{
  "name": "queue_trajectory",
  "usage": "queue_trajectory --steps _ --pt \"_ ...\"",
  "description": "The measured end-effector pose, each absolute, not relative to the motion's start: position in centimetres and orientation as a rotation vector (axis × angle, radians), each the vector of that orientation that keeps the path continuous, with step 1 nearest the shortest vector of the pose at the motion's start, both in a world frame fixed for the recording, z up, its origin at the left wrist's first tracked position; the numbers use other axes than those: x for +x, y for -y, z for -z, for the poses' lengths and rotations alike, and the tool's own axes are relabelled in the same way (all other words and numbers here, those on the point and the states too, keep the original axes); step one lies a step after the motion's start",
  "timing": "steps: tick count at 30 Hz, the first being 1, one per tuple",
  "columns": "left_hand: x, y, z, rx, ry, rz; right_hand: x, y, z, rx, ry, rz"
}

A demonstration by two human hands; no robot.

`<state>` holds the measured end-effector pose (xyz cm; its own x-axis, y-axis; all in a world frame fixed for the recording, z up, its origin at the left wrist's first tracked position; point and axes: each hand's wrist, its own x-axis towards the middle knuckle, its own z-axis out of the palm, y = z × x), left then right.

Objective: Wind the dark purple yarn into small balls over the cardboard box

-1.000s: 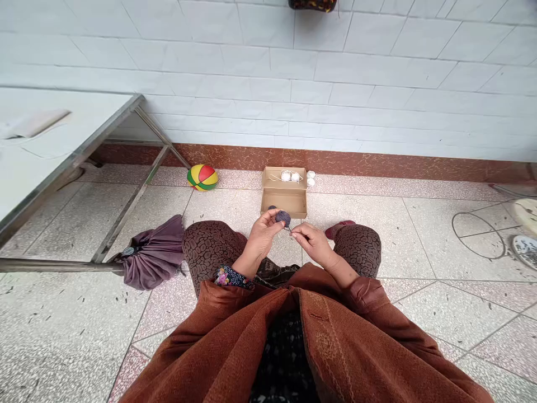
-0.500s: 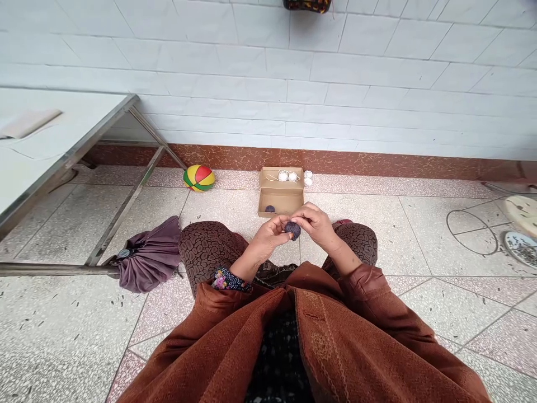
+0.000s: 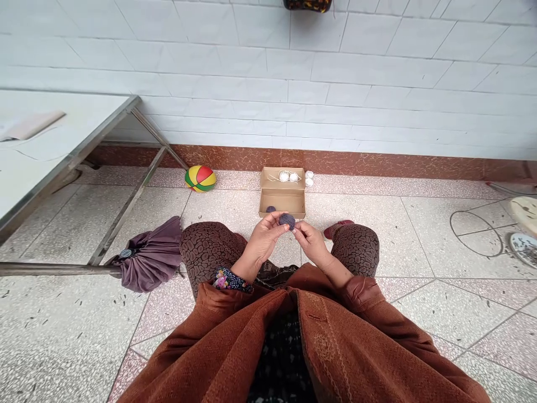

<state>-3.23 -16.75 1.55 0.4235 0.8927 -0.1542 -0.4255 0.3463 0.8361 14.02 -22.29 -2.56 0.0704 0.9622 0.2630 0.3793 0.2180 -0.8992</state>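
A small ball of dark purple-grey yarn [image 3: 287,220] is between my two hands, just in front of an open cardboard box. My left hand [image 3: 265,235] grips it from the left, thumb in front and fingers behind. The fingers of my right hand [image 3: 311,240] are pinched together against its lower right edge; any loose strand there is too fine to make out. Inside the near half of the cardboard box [image 3: 283,198] lies another dark yarn ball [image 3: 271,209]. Two white yarn balls [image 3: 289,176] with loose strands rest in the box's far half.
More white balls [image 3: 309,178] sit on the floor right of the box. Against the wall is a colourful ball [image 3: 200,178]. To the left, a folded purple umbrella [image 3: 153,254] lies by a metal-framed table [image 3: 104,120]. A wire ring [image 3: 476,232] and plate [image 3: 524,249] are at right.
The yarn ball has turned and moved slightly up and left in my left hand. My right hand has dropped from over its top to its lower right edge.
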Motion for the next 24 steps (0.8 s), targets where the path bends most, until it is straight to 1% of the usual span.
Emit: queue_trajectory --steps 3,7,15,19,24 --pt "-3.4 16.2 -1.0 0.825 -0.754 -1.019 14.0 22.8 1.6 -1.29 1.586 -0.681" --pt "-3.8 16.1 -0.8 0.923 -0.799 -1.02 14.9 23.1 0.2 -1.233 1.712 -0.586" --pt "-4.2 16.6 -0.8 1.113 -0.739 -0.794 16.8 22.0 -3.1 -1.168 1.884 -0.349" --pt "-4.1 17.1 -1.0 1.147 -0.634 -0.736 17.2 20.1 -3.3 -1.203 1.806 -0.405" --pt "-4.0 17.5 -2.1 1.06 -0.475 -0.73 16.1 18.6 -1.2 -1.263 1.629 -0.568"
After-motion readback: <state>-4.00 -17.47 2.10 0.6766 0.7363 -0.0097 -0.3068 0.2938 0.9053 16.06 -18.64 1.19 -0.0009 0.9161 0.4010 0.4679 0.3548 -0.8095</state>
